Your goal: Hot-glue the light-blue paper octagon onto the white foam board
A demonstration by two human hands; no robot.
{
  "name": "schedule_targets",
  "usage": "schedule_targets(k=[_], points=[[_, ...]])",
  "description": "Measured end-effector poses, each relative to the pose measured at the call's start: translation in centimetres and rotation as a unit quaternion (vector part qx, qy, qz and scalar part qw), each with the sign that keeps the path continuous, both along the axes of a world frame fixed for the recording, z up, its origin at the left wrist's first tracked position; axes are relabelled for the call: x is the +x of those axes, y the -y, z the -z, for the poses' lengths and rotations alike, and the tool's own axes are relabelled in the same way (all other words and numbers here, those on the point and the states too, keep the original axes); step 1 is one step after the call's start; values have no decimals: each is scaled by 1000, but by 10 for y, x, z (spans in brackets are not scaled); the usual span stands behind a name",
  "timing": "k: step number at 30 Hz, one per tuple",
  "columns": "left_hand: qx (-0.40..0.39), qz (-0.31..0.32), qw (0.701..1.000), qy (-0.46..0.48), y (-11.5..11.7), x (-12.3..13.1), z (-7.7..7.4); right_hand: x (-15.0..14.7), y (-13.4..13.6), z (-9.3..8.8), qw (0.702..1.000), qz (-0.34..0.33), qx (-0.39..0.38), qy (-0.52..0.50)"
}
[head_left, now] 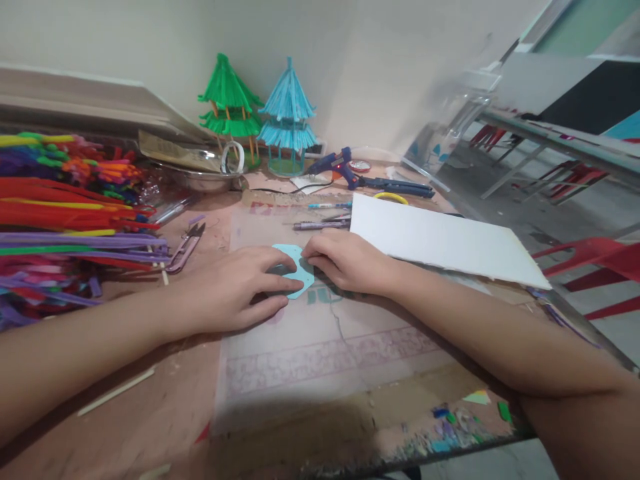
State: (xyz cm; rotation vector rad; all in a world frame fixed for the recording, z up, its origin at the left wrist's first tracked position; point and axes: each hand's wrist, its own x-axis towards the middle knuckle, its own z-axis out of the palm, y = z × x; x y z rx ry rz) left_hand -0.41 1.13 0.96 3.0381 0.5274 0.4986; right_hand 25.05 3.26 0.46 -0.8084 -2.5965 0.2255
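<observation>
A light blue, many-sided flat piece lies on the covered tabletop between my hands; whether it is paper or foam I cannot tell. My left hand rests on its left side with the fingers spread and stretched over it. At the piece's upper right edge is my right hand, its thumb and fingers pinched together. What the right fingertips hold, if anything, is too small to make out. Just beyond the hands lie some pens, and a white board lies past the right wrist.
Bundles of coloured pipe cleaners fill the left, beside pink-handled snips. A green two-tier model and a blue one stand at the back near a glue gun. Scraps lie along the front edge.
</observation>
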Motion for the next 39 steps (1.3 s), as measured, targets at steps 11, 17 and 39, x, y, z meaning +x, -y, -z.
schedule_targets(k=[11,17,39], points=[[-1,3,1000,14,-2,-2,1,-1,5,1,998,-33,-33,-36],[-3,-5,1000,22,-2,-2,1,-3,8,1,999,-18,-4,-36],[11,-11,1000,24,1,-1,3,-9,13,3,998,-45,-29,-40]])
